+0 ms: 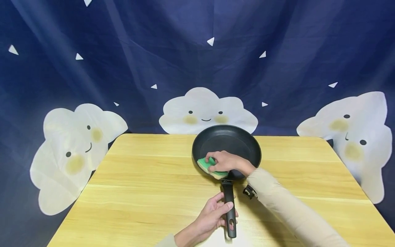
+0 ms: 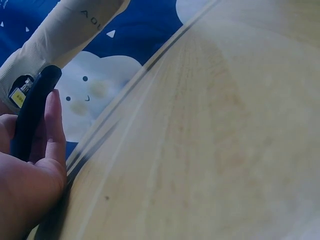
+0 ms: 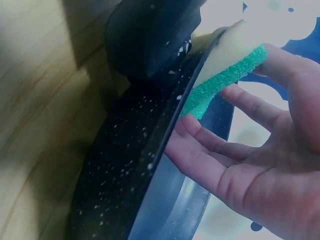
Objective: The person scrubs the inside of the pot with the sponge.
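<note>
A black frying pan (image 1: 229,142) is at the far middle of the table, its handle (image 1: 228,192) pointing toward me. My left hand (image 1: 213,214) grips that handle, thumb across the top and fingers underneath; the left wrist view shows the handle (image 2: 35,115) between thumb and fingers. My right hand (image 1: 226,161) reaches over the pan and holds a green and yellow sponge (image 1: 203,165) at the near left part of the rim. In the right wrist view the sponge (image 3: 225,75) lies against the rim, yellow side toward it, fingertips at its green side.
Under everything is a light wooden table (image 1: 148,185). Behind it hangs a dark blue curtain (image 1: 185,61) with white smiling clouds. A small black device (image 1: 250,191) sits at my right wrist, beside the pan.
</note>
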`<state>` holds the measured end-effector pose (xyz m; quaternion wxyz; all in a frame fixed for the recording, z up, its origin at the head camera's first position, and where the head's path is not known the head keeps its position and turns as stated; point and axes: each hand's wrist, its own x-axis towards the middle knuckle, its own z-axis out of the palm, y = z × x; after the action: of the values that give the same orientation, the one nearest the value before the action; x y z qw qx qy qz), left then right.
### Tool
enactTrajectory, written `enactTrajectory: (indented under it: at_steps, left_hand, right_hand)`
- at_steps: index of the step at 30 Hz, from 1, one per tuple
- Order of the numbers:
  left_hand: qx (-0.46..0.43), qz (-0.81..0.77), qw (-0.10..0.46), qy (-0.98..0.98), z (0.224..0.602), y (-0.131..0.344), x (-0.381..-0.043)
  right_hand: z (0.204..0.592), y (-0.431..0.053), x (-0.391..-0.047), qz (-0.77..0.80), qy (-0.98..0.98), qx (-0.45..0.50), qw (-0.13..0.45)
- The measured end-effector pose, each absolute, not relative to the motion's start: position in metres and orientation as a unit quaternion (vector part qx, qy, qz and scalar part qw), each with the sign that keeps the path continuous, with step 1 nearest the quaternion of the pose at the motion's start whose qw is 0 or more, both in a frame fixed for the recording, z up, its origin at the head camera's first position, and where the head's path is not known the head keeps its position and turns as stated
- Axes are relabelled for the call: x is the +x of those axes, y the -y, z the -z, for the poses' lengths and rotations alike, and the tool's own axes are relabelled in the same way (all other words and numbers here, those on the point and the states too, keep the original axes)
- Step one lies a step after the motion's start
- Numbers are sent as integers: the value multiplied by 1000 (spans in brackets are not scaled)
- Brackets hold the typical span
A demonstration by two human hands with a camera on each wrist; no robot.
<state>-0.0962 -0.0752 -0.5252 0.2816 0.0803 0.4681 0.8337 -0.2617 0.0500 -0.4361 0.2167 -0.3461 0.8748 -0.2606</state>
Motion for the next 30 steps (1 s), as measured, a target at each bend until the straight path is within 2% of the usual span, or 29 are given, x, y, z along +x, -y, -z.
enactTrajectory:
  at_steps: [4, 30]
  left_hand:
    - [80, -835, 280, -468, 525, 76, -96]
    - [95, -838, 270, -465, 526, 76, -94]
  right_hand:
    - [436, -43, -263, 267, -878, -326, 225]
    - [443, 0, -281, 108, -939, -298, 132]
